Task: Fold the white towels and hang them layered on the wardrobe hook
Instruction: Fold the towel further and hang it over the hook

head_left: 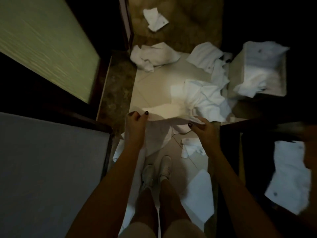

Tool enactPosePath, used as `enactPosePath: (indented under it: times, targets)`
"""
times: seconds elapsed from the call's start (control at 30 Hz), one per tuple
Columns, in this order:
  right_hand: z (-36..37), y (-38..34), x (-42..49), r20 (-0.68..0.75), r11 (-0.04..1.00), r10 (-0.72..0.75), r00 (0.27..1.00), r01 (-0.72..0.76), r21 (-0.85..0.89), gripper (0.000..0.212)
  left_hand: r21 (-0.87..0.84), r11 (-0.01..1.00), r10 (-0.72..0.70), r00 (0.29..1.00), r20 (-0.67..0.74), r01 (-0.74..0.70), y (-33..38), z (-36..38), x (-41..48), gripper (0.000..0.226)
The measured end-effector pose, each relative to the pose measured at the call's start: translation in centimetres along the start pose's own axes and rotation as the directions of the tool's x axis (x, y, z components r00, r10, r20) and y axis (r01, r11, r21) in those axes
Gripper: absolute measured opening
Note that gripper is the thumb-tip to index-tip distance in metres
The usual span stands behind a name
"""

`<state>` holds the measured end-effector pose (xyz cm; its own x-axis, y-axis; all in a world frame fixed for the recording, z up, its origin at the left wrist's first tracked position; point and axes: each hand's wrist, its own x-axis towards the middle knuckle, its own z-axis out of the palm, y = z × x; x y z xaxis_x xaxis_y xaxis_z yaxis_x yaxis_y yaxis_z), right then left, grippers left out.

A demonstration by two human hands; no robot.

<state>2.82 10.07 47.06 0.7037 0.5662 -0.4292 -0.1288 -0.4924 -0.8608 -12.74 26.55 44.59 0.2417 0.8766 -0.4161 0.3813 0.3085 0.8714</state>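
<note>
Plainly, a white towel (159,133) is stretched in the air between both hands, above the pale tiled floor (151,88) and in front of the person's shoes (157,169). Its top edge runs from one hand to the other and the rest hangs down toward the feet. The left hand (136,121) pinches one upper corner with thumb and curled fingers, and the right hand (200,127) pinches the other, the two held well apart at about the same height. Just beyond the held towel a crumpled heap of towels (205,98) lies on the tiles, with another loose bundle (154,55) farther off and a folded towel (155,18) on the brown floor beyond that. To the right a box (238,69) holds more white towels, and a flat towel (289,176) lies on a dark shelf near the right arm. A frosted glass door (42,45) stands at the left.
</note>
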Motion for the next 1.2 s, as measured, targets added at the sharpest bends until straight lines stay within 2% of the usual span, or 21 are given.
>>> enactPosePath:
  times: [0.1,0.2,0.27,0.4,0.5,0.57,0.67,0.73,0.8,0.87,0.93,1.0,1.03,1.07,1.13,1.2]
  targets:
    - [-3.5,-3.2,-6.3,-0.124,0.994,-0.105,0.987,0.104,-0.017,0.014,0.089,0.986,0.135,0.988,0.077,-0.142,5.8,-1.0,-4.4,0.034]
    - [-5.9,-6.0,-12.5,-0.205,0.988,-0.148,0.967,0.154,0.012,0.027,0.096,0.964,0.231,0.959,0.164,-0.249,10.3,-1.8,-8.7,0.026]
    - [-7.4,-7.6,-16.2,-0.265,0.981,-0.176,0.948,0.19,0.027,0.026,0.064,0.951,0.285,0.935,0.21,-0.304,12.5,-2.3,-11.3,0.026]
    - [-10.2,-10.1,-22.2,-0.389,0.955,-0.26,0.884,0.295,0.032,0.027,0.022,0.924,0.36,0.887,0.288,-0.382,15.7,-2.3,-15.7,0.022]
    - [-12.6,-11.3,-25.8,-0.486,0.94,-0.285,0.826,0.341,0.028,0.026,-0.065,0.934,0.348,0.847,0.401,-0.353,17.5,-1.2,-19.0,0.021]
    - [-14.8,-11.7,-27.8,-0.539,0.931,-0.315,0.781,0.364,-0.016,0.021,-0.08,0.906,0.398,0.77,0.499,-0.417,18.7,-0.4,-21.3,0.026]
    - [-18.5,-11.8,-30.7,-0.608,0.92,-0.347,0.714,0.386,-0.073,0.018,-0.169,0.848,0.479,0.59,0.65,-0.503,20.8,0.8,-24.7,0.041]
    - [-20.7,-11.5,-32.6,-0.612,0.922,-0.344,0.712,0.378,-0.078,0.017,-0.248,0.82,0.514,0.472,0.716,-0.516,22.4,1.8,-27.3,0.035]
    - [-22.9,-10.9,-34.5,-0.635,0.931,-0.331,0.698,0.353,-0.098,0.017,-0.28,0.817,0.507,0.396,0.766,-0.504,23.6,3.0,-29.9,0.027]
    - [-25.1,-10.2,-36.2,-0.664,0.947,-0.289,0.69,0.307,-0.093,0.018,-0.301,0.834,0.478,0.335,0.812,-0.462,24.2,4.7,-32.2,0.029]
    - [-27.2,-9.6,-37.6,-0.649,0.96,-0.251,0.718,0.273,-0.068,0.017,-0.329,0.849,0.455,0.256,0.853,-0.413,24.6,6.3,-33.9,0.039]
    - [-29.1,-9.0,-38.7,-0.637,0.964,-0.229,0.736,0.264,-0.042,0.016,-0.35,0.857,0.431,0.153,0.89,-0.379,25.1,8.0,-35.2,0.022]
    - [-29.9,-8.7,-39.1,-0.637,0.963,-0.226,0.737,0.267,-0.034,0.017,-0.364,0.863,0.425,0.114,0.898,-0.349,25.5,8.7,-36.0,0.033]
    - [-30.4,-8.5,-39.5,-0.638,0.962,-0.226,0.737,0.27,-0.028,0.017,-0.369,0.874,0.416,0.093,0.905,-0.314,25.9,9.6,-36.5,0.04]
    - [-31.2,-8.1,-40.2,-0.638,0.959,-0.214,0.74,0.283,0.007,0.018,-0.394,0.891,0.42,0.075,0.905,-0.227,26.6,11.2,-37.6,0.024]
    - [-31.7,-7.7,-40.5,-0.642,0.954,-0.186,0.744,0.294,0.064,0.018,-0.413,0.897,0.42,0.013,0.907,-0.16,27.4,12.5,-38.7,0.027]
